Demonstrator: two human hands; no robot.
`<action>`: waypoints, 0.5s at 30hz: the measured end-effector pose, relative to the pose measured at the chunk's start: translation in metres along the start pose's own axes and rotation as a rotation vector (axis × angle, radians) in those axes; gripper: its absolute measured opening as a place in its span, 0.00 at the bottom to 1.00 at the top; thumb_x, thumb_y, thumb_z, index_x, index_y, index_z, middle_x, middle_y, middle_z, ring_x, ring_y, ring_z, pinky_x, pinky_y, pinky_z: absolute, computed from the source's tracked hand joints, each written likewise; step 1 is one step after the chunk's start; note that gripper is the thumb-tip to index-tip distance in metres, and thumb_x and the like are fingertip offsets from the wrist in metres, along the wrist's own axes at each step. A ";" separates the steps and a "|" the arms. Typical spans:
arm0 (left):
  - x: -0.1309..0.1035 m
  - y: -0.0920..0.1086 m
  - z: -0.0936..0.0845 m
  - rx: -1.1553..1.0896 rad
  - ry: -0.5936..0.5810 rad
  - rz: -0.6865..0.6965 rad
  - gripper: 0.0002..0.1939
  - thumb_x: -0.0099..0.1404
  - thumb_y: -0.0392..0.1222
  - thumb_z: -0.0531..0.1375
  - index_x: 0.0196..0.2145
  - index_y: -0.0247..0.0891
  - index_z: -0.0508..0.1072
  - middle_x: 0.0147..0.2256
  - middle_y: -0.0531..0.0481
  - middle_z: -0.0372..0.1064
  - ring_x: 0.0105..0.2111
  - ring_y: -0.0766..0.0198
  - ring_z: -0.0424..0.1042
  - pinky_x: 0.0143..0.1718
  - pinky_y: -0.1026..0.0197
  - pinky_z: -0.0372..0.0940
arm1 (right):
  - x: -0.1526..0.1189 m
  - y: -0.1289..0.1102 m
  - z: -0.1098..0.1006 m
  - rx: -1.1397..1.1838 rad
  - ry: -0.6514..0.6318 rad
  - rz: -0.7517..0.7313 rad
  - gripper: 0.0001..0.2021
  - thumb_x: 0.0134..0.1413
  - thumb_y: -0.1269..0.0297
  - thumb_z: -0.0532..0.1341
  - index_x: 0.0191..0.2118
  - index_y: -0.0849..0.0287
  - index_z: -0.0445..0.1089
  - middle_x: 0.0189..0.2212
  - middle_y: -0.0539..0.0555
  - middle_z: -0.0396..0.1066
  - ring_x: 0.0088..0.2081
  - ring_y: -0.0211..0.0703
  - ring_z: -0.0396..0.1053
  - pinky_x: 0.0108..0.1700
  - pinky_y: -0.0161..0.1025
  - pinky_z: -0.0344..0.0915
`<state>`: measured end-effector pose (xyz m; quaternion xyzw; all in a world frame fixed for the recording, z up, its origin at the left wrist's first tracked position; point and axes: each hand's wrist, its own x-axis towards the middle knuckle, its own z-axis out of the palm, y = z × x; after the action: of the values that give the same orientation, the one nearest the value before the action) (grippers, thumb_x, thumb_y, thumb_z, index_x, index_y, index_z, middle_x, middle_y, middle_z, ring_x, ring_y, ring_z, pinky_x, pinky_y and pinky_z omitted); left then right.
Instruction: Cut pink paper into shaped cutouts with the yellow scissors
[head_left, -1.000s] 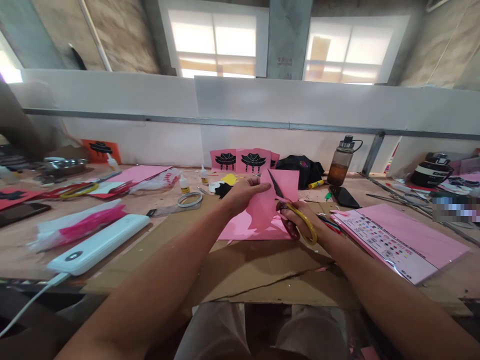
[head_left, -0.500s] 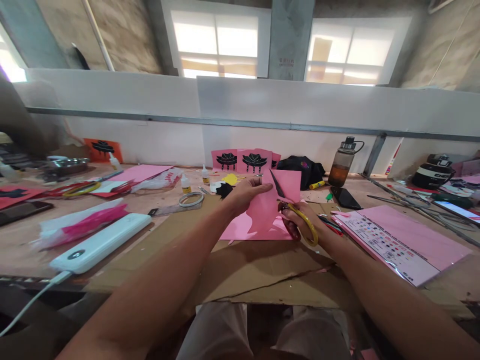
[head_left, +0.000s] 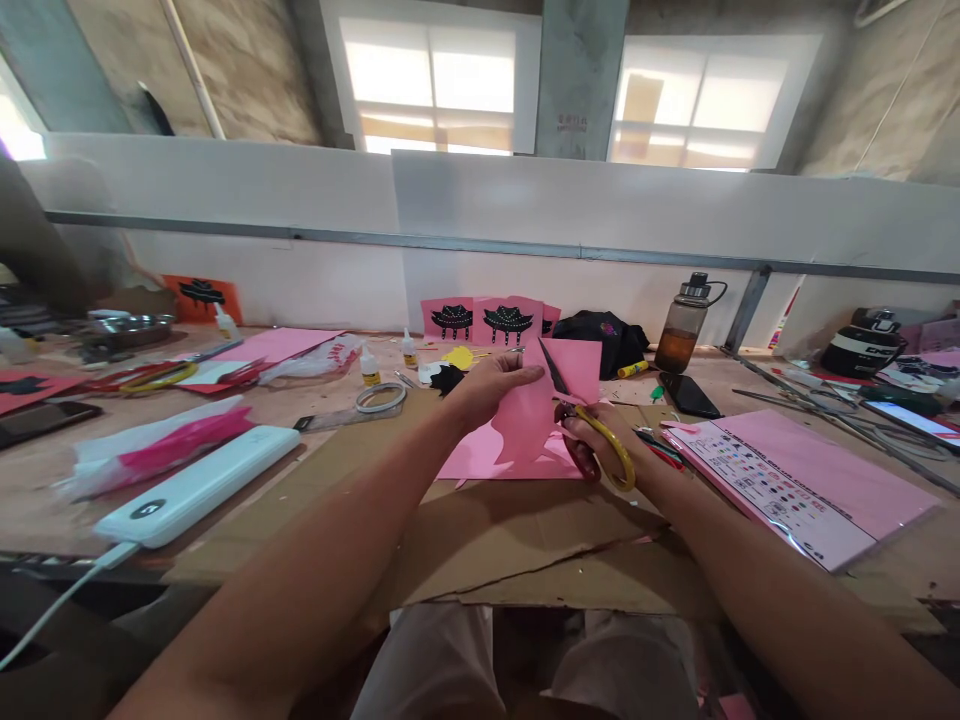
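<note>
Between thumb and fingers, my left hand [head_left: 496, 386] pinches a pink sheet [head_left: 523, 425] with a curved cut edge, held up over the work surface. My right hand [head_left: 596, 437] is wrapped round the yellow handles of a pair of scissors [head_left: 619, 456]. The dark blades point up and left and lie at the sheet, next to its upper right part. Under both hands another pink sheet [head_left: 474, 460] lies on brown cardboard [head_left: 480, 545]. The fingertips of my right hand are partly hidden behind the handles.
A white power bank [head_left: 199, 487] with a cable lies left, beside a tape roll [head_left: 380, 398] and small glue bottles [head_left: 370, 366]. Pink cards with black hat shapes [head_left: 508, 322] lean at the back. To the right are a drink bottle [head_left: 681, 325], a phone [head_left: 690, 396] and a pink packet [head_left: 817, 480].
Both hands, the pink sheet and the scissors keep almost the same position. The whole view has shifted very slightly.
</note>
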<state>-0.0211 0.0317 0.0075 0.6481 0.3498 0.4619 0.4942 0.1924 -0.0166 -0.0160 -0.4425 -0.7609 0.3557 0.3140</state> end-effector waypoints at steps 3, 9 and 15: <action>-0.001 0.001 0.000 0.035 0.011 -0.004 0.18 0.56 0.55 0.68 0.31 0.36 0.73 0.27 0.51 0.68 0.24 0.68 0.65 0.25 0.63 0.55 | 0.003 -0.001 -0.001 -0.007 -0.001 -0.006 0.17 0.58 0.52 0.54 0.24 0.58 0.61 0.17 0.51 0.65 0.19 0.37 0.62 0.25 0.35 0.58; -0.002 0.005 0.001 0.048 0.001 0.003 0.18 0.56 0.54 0.67 0.28 0.36 0.70 0.25 0.53 0.65 0.22 0.69 0.62 0.24 0.63 0.53 | 0.000 -0.005 -0.004 -0.017 -0.019 0.003 0.18 0.58 0.51 0.55 0.24 0.58 0.61 0.17 0.49 0.64 0.20 0.36 0.62 0.26 0.34 0.58; -0.002 0.004 0.001 0.081 0.002 0.009 0.19 0.56 0.55 0.67 0.27 0.37 0.69 0.24 0.54 0.63 0.21 0.69 0.60 0.23 0.63 0.51 | -0.001 0.004 -0.003 0.001 0.015 0.034 0.15 0.58 0.51 0.56 0.28 0.57 0.62 0.18 0.48 0.64 0.21 0.36 0.61 0.26 0.34 0.58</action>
<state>-0.0209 0.0289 0.0106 0.6685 0.3658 0.4502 0.4654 0.1967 -0.0151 -0.0175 -0.4579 -0.7508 0.3580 0.3137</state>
